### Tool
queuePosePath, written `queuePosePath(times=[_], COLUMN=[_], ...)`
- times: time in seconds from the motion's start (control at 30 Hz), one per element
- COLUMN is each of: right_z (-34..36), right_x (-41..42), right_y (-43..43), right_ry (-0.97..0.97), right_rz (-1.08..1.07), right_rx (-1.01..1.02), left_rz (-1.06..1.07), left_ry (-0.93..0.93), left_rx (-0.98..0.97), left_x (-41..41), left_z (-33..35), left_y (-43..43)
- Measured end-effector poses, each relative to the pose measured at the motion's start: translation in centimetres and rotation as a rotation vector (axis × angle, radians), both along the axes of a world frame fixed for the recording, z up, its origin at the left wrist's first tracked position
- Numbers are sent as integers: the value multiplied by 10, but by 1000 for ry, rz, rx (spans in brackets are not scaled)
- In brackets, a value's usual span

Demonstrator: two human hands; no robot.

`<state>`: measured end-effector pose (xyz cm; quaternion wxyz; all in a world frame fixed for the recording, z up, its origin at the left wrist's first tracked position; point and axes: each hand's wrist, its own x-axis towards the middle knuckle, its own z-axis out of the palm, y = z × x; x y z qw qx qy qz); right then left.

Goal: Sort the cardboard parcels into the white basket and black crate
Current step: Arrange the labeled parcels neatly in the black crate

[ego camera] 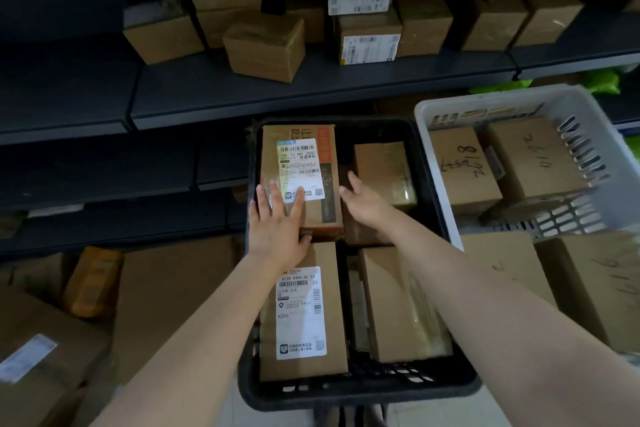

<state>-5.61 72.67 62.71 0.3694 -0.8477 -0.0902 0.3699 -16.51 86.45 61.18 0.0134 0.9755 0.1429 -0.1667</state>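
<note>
A black crate point(429, 163) in front of me holds several cardboard parcels. My left hand point(277, 222) rests flat, fingers straight, on the near end of a labelled parcel point(304, 149) at the crate's far left. My right hand point(363, 198) hovers open just right of that parcel, over a plain parcel point(384, 166). Nearer me lie another labelled parcel point(304, 315) and a taped plain parcel point(398, 305). The white basket point(436, 111) stands to the right, tilted, with two handwritten parcels point(460, 166) inside.
Dark shelves point(214, 94) run across the back, stacked with boxes point(266, 45). More cardboard boxes point(45, 350) lie on the floor to the left, and others point(588, 281) sit at the right below the basket. Green bags point(602, 83) show behind the basket.
</note>
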Motion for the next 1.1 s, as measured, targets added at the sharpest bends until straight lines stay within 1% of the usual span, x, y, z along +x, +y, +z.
queuePosePath(times=[0.1,0.2,0.3,0.33,0.37,0.4,0.43,0.47,0.5,0.53,0.57,0.63,0.67,0.73,0.77,0.83,0.9,1.0,1.07,1.1], right_z=[13,32,49,53,56,55,55,52,47,40,34,22,18,12,9,2,-5,-10,-12,-13], right_x=[5,8,5,-1,-9,-22,-37,-54,-71,-88,-101,-120,-127,-140,-145,-148,-150,-147,-146,-143], right_y=[-29,-67,-105,-118,-132,-148,-165,-184,-202,-219,-234,-258,-267,-280,-285,-291,-294,-298,-303,-305], right_ry=[-96,-128,-241,-263,-266,-259,-231,-164,-82,-45,-75,-188,-197,-208,-264,-438,-508,-558,-573,-574], right_rz=[41,109,204,238,266,293,311,304,294,303,352,461,488,548,610,708,717,691,688,683], right_rx=[-88,-165,-322,-384,-454,-526,-576,-578,-524,-471,-446,-461,-460,-462,-484,-559,-596,-599,-611,-621], left_rz=[28,62,116,187,308,468,643,800,927,1013,1076,1188,1236,1291,1301,1326,1355,1393,1397,1384], left_ry=[43,83,1,-32,-51,-65,-88,-119,-155,-201,-262,-353,-382,-411,-428,-485,-539,-626,-673,-645], left_rx=[-30,-57,-98,-89,-89,-118,-195,-304,-414,-488,-526,-568,-594,-676,-717,-825,-927,-1095,-1152,-1154], left_x=[-3,-9,-19,-27,-39,-54,-73,-93,-114,-134,-152,-176,-182,-187,-188,-185,-184,-183,-182,-182], left_z=[8,20,38,42,41,38,32,25,18,11,7,2,0,-4,-9,-6,11,12,13,11], left_y=[2,-5,-21,-28,-33,-38,-42,-48,-55,-64,-77,-103,-115,-126,-126,-125,-135,-145,-150,-149])
